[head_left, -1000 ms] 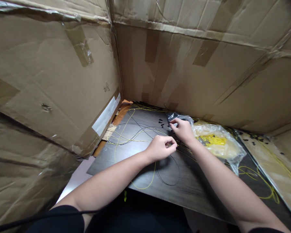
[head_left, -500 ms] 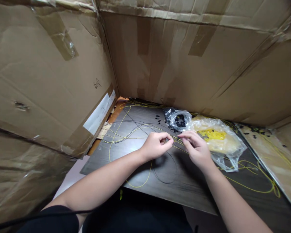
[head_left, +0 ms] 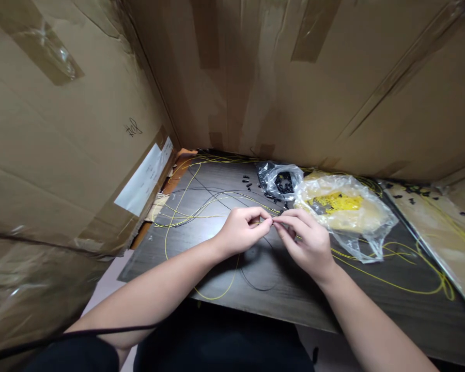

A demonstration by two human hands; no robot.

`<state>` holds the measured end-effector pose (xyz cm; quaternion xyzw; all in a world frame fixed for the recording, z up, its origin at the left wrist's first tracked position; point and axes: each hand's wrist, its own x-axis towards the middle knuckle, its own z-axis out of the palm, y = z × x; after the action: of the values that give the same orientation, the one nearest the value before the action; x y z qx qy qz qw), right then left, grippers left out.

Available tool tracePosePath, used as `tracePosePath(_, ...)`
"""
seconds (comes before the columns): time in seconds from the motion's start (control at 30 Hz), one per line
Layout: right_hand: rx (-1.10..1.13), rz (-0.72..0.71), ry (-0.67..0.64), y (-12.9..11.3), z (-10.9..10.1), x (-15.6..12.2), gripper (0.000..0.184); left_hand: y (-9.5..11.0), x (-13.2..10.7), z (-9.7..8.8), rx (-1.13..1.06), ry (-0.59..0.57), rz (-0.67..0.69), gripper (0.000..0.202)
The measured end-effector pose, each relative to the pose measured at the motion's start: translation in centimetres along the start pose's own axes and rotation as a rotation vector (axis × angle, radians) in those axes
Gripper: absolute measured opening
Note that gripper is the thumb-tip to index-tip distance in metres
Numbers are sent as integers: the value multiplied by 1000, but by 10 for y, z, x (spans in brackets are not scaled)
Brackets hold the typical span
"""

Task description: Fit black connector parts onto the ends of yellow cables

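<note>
Over the dark tabletop (head_left: 294, 299), my left hand (head_left: 240, 230) and my right hand (head_left: 309, 243) meet at the fingertips, both closed in a pinch. Between them shows a tiny dark spot, the end of a small black piece held by my right hand and mostly covered by its fingers. Whatever my left fingers pinch is hidden. Thin yellow cables (head_left: 182, 196) and a thin black cable (head_left: 258, 289) loop across the table under and around my hands. Just beyond my fingers lies a clear bag of small black pieces (head_left: 284, 183), with several loose ones (head_left: 247, 182) beside it.
A clear bag (head_left: 375, 225) with small yellow pieces (head_left: 343, 202) lies to the right of my right hand. More yellow cable (head_left: 445, 284) coils at the far right. Cardboard walls (head_left: 263, 103) enclose the back and sides, with a white paper label (head_left: 139, 178) on the left.
My right hand has moved left, bringing the small black piece against my left fingertips; a gap separated the hands before. The camera view has tilted down a little.
</note>
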<state>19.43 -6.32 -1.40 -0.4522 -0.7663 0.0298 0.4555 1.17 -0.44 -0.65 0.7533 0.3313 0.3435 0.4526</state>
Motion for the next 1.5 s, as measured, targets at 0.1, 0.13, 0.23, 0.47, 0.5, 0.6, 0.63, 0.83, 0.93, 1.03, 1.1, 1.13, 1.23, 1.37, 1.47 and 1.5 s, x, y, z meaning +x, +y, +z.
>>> tracePosePath(0.1, -4, 12, 11, -2, -1, 1, 16, 1, 0, 0, -16, 7, -3, 25)
tracePosePath(0.13, 0, 21, 15, -2, -1, 1, 14, 1, 0, 0, -21, 12, -3, 26)
tracePosePath(0.23, 12, 37, 19, -3, -1, 1, 12, 3, -1, 0, -47, 22, -7, 25)
tracePosePath(0.47, 91, 40, 33, -7, -5, 3, 14, 7, 1, -4, -280, -16, -75, 27)
tracePosePath(0.5, 108, 37, 34, -8, -6, 3, 14, 7, 1, -4, -326, -42, -88, 28)
tracePosePath(0.6, 147, 29, 43, -11, -9, 5, 13, 5, 1, -4, -456, -117, -148, 31)
tracePosePath(0.63, 162, 32, 45, -12, -9, 5, 13, 5, 1, -4, -487, -129, -166, 32)
tracePosePath(0.83, 239, 106, 52, -14, -9, 5, 10, 10, 0, -4, -486, -144, -134, 31)
tracePosePath(0.93, 247, 112, 62, -14, -9, 5, 10, 12, -1, -5, -446, -153, -106, 34)
tracePosePath(1.03, 261, 103, 60, -14, -9, 4, 10, 13, -2, -5, -422, -154, -92, 36)
tracePosePath(1.1, 268, 103, 53, -14, -9, 5, 10, 13, -2, -5, -415, -152, -89, 35)
tracePosePath(1.13, 268, 106, 50, -14, -9, 5, 10, 12, -2, -5, -414, -154, -87, 35)
tracePosePath(1.23, 274, 107, 47, -14, -9, 5, 10, 12, -2, -5, -413, -162, -78, 33)
tracePosePath(1.37, 277, 101, 51, -13, -9, 5, 11, 13, -2, -5, -412, -169, -73, 31)
tracePosePath(1.47, 262, 90, 50, -13, -8, 5, 12, 13, -2, -5, -410, -175, -70, 28)
tracePosePath(1.5, 255, 85, 48, -13, -8, 5, 12, 14, -2, -5, -406, -175, -69, 27)
